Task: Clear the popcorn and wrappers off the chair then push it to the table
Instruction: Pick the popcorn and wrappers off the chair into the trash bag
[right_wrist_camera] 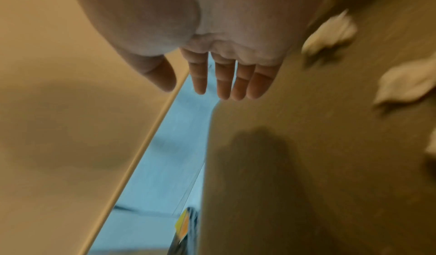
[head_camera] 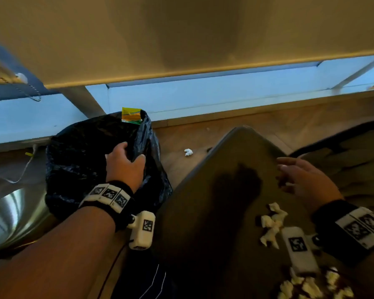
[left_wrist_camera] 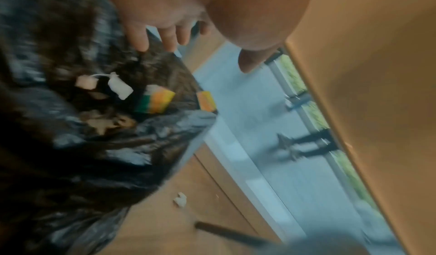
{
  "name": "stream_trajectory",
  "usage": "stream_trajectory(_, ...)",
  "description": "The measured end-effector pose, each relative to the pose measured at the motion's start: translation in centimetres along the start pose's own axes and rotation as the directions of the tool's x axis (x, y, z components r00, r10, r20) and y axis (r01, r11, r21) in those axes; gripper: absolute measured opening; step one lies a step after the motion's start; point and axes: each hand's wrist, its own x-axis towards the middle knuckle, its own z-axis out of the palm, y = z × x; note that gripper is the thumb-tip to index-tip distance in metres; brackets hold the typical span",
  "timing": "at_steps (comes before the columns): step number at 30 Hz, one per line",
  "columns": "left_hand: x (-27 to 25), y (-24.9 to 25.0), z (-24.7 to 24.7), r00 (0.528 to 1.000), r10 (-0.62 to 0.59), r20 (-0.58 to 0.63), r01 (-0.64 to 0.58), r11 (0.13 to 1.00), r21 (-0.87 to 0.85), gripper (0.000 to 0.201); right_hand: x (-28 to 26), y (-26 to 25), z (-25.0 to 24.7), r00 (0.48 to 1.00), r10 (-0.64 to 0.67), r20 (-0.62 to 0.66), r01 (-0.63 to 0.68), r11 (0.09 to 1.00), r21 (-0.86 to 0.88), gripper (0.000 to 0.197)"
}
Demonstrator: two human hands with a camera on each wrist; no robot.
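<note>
My left hand (head_camera: pixel 130 156) grips a fold at the rim of a black trash bag (head_camera: pixel 78 160) left of the chair. A yellow-green wrapper (head_camera: pixel 131 115) sticks out at the bag's far edge; the left wrist view shows wrappers (left_wrist_camera: pixel 155 100) and pale scraps (left_wrist_camera: pixel 120 87) inside. The grey-brown chair seat (head_camera: pixel 225 190) fills the right side. My right hand (head_camera: pixel 285 171) hovers over the seat's far right part, fingers (right_wrist_camera: pixel 224 87) straight, holding nothing. Popcorn (head_camera: pixel 272 223) lies on the seat near my right wrist, with more popcorn (head_camera: pixel 311 285) at the near edge.
One popcorn piece (head_camera: pixel 188 152) lies on the wooden floor between bag and chair. A shiny metal bin (head_camera: pixel 9 216) stands at the near left, and a white cable (head_camera: pixel 24 169) runs across the floor there. A low window sill (head_camera: pixel 203 98) and a drawn blind (head_camera: pixel 181 35) lie beyond.
</note>
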Motion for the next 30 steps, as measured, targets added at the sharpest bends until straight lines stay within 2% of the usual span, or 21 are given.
stream_trajectory(2,-2.5,2.8,1.5,0.968,0.174,0.181,-0.182,0.983,0.029,0.049,-0.2,1.9,-3.9,0.995,0.048,-0.091,-0.054,0.997,-0.063,0.019)
stream_trajectory(3,-4.2,4.2,2.4,0.929,0.236,0.286,-0.259,0.965,0.046,0.042,-0.4,3.2,-5.7,0.992,0.047,-0.117,-0.067,0.983,-0.169,0.020)
stream_trajectory(5,-7.6,6.9,4.2,0.813,0.332,0.478,-0.426,0.899,0.099,0.036,-1.1,6.1,-8.5,0.991,0.087,-0.097,-0.119,0.903,-0.412,0.030)
stream_trajectory(6,-9.3,8.2,5.1,0.736,0.375,0.564,-0.524,0.843,0.122,0.040,-1.7,7.3,-9.2,0.989,0.136,-0.055,-0.144,0.817,-0.559,0.036)
stream_trajectory(8,-12.9,10.0,7.4,0.537,0.413,0.736,-0.698,0.707,0.112,0.057,-3.2,10.1,-10.5,0.965,0.253,-0.061,-0.222,0.679,-0.699,0.039)
stream_trajectory(10,-16.4,10.5,10.6,0.316,0.368,0.875,-0.846,0.526,0.084,0.077,-4.4,12.6,-11.2,0.919,0.392,-0.053,-0.326,0.675,-0.662,0.050)
stream_trajectory(12,-20.0,10.2,13.4,0.108,0.251,0.962,-0.965,0.258,0.041,0.094,-5.4,14.6,-12.2,0.862,0.495,-0.115,-0.466,0.682,-0.564,0.083)
stream_trajectory(13,-21.5,9.6,14.8,0.027,0.192,0.981,-0.991,0.130,0.002,0.100,-6.1,15.3,-12.5,0.845,0.520,-0.122,-0.490,0.665,-0.564,0.100)
stream_trajectory(14,-22.9,8.9,16.2,-0.027,0.148,0.989,-0.999,0.022,-0.031,0.105,-6.8,16.1,-12.7,0.836,0.535,-0.121,-0.499,0.651,-0.572,0.115)
stream_trajectory(15,-24.0,8.3,17.5,-0.051,0.134,0.990,-0.997,-0.063,-0.043,0.108,-7.8,16.7,-12.7,0.821,0.559,-0.119,-0.514,0.633,-0.578,0.131)
stream_trajectory(16,-24.6,8.1,18.7,-0.043,0.156,0.987,-0.993,-0.116,-0.025,0.108,-8.7,17.4,-12.2,0.809,0.578,-0.107,-0.520,0.619,-0.589,0.147)
stream_trajectory(17,-24.7,8.2,19.8,-0.003,0.196,0.981,-0.992,-0.127,0.022,0.105,-9.6,17.9,-11.4,0.802,0.593,-0.076,-0.502,0.600,-0.623,0.160)
stream_trajectory(18,-24.5,8.5,20.7,0.052,0.224,0.973,-0.992,-0.103,0.077,0.101,-10.4,18.6,-10.4,0.794,0.605,-0.050,-0.475,0.568,-0.672,0.169)
stream_trajectory(20,-23.2,9.1,22.3,0.157,0.210,0.965,-0.984,-0.047,0.171,0.090,-11.5,20.3,-8.6,0.799,0.601,-0.034,-0.434,0.536,-0.724,0.176)
stream_trajectory(21,-22.3,9.2,22.7,0.185,0.193,0.964,-0.979,-0.046,0.197,0.083,-11.9,21.1,-7.8,0.814,0.580,-0.026,-0.414,0.549,-0.726,0.176)
stream_trajectory(23,-20.5,8.7,22.7,0.186,0.208,0.960,-0.975,-0.079,0.205,0.070,-12.2,22.8,-6.7,0.856,0.516,-0.042,-0.397,0.603,-0.692,0.175)
stream_trajectory(26,-19.5,8.7,21.7,0.147,0.260,0.954,-0.983,-0.070,0.171,0.053,-12.2,23.8,-5.5,0.912,0.399,-0.092,-0.363,0.684,-0.633,0.166)
stream_trajectory(28,-19.6,9.3,21.5,0.137,0.263,0.955,-0.987,-0.050,0.155,0.049,-11.2,24.0,-5.0,0.929,0.337,-0.150,-0.356,0.715,-0.601,0.160)
stream_trajectory(30,-19.9,9.6,21.4,0.134,0.240,0.961,-0.991,0.013,0.135,0.046,-10.0,23.9,-4.9,0.926,0.306,-0.223,-0.378,0.723,-0.578,0.156)
